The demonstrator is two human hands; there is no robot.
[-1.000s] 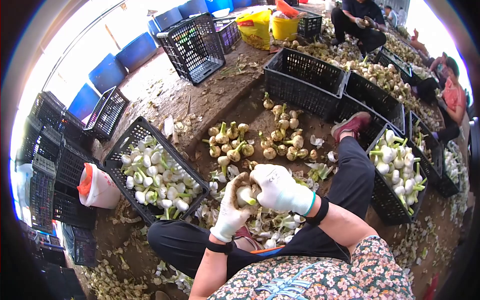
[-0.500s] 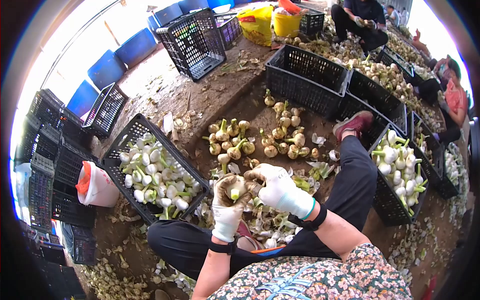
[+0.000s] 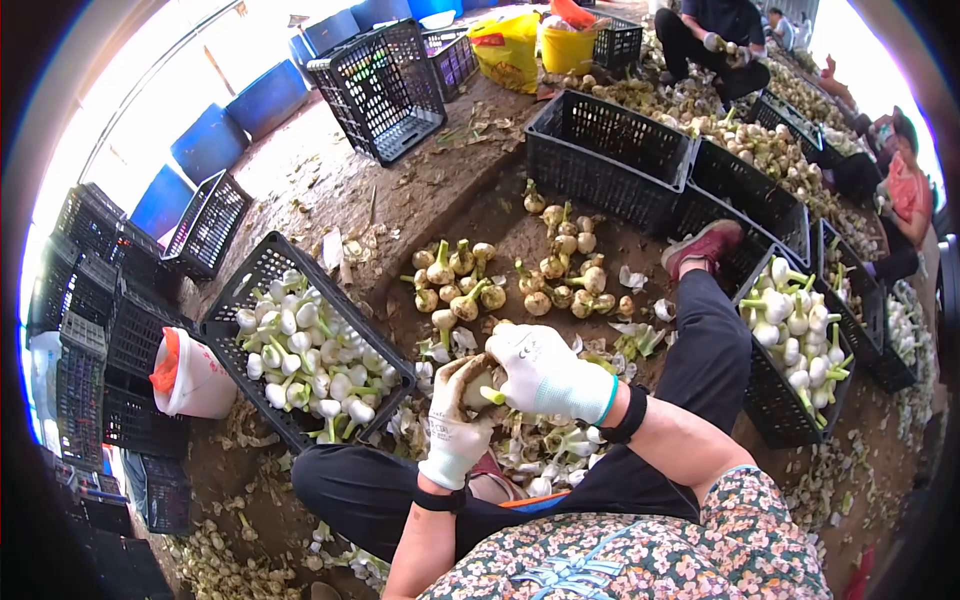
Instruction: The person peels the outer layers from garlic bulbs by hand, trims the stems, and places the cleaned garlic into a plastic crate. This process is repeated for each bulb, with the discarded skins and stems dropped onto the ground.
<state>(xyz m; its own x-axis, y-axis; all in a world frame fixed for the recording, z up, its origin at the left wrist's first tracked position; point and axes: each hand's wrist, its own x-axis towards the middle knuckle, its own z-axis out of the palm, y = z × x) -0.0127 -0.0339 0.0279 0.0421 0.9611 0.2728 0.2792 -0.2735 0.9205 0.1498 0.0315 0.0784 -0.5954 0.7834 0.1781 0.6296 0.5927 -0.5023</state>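
Between my two gloved hands, above my lap, is a garlic bulb (image 3: 492, 396) with a short green stem; much of it is hidden by the fingers. My left hand (image 3: 455, 415), in a white glove with dirty fingers, is wrapped round the bulb from the left. My right hand (image 3: 550, 372), also gloved, closes on the same bulb from the upper right. Unpeeled, brownish garlic bulbs (image 3: 465, 268) lie on the dirt in front of the hands. To the left, a black crate (image 3: 240, 375) holds cleaned white garlic (image 3: 300, 345). Peeled skins and white bulbs (image 3: 550, 455) lie below my hands.
Another black crate (image 3: 765, 395) with white garlic stands at the right, beside my leg. Further black crates (image 3: 600, 185) stand ahead. A white bucket (image 3: 200, 385) and stacked crates (image 3: 140, 340) are at the left. Other people (image 3: 715, 45) sit near a garlic heap (image 3: 760, 150).
My right hand has moved slightly left and over the garlic bulb, covering more of it. The bulb has turned, its green stem now pointing to the right.
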